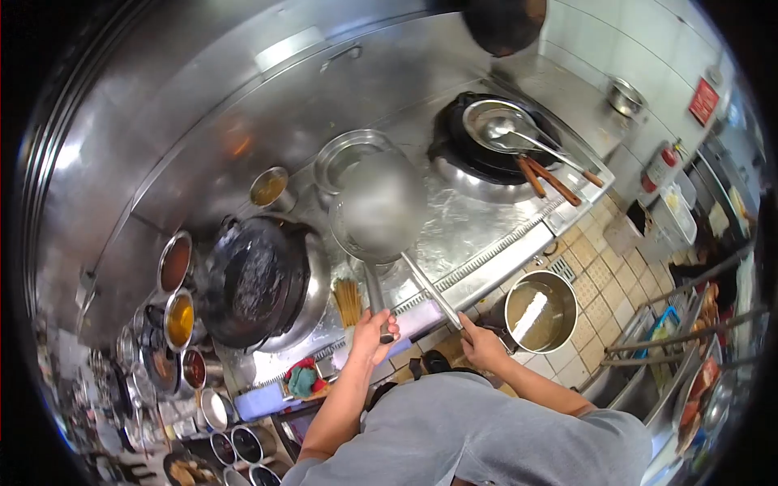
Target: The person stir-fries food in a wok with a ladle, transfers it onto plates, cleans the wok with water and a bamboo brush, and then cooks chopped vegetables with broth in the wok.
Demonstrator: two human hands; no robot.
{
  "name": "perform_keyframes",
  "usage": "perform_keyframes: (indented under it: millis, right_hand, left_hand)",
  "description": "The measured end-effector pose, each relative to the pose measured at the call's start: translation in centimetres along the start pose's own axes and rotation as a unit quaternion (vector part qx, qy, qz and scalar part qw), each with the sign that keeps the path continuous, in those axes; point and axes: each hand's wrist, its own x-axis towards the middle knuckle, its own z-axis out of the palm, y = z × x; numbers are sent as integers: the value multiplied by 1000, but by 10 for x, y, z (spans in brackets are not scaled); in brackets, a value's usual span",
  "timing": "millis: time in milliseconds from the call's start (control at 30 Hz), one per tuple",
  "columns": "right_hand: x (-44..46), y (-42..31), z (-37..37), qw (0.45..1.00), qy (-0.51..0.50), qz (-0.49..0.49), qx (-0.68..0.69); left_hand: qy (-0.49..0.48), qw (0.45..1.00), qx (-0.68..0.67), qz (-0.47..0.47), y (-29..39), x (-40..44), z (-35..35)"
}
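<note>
My left hand is closed round the dark-ended handle of a round metal pan-like utensil. Its rim shows above the steel counter, but a grey blur covers most of its bowl. In my right hand is a long metal-handled utensil, slanting up and left; its head is lost in the same blur. A metal bowl stands just behind. Left of my hands sits a large black wok with wet, glistening contents. A bundled bamboo brush is beside my left wrist.
At right, a second wok holds a strainer and ladle, wooden handles jutting over the counter edge. A deep pot of cloudy liquid stands right of my right hand. Sauce containers line the left side. A fire extinguisher is at far right.
</note>
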Motion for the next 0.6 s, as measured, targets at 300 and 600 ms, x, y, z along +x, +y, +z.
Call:
perform_keyframes:
  millis: [300,600]
  right_hand:
    - [18,-25,49,997,-64,-51,1]
    - [54,-16,72,933,-331,-97,-107]
  left_hand:
    - [-116,947,-286,-88,-61,9,-53]
    - [18,997,-58,-49,-57,38,-48]
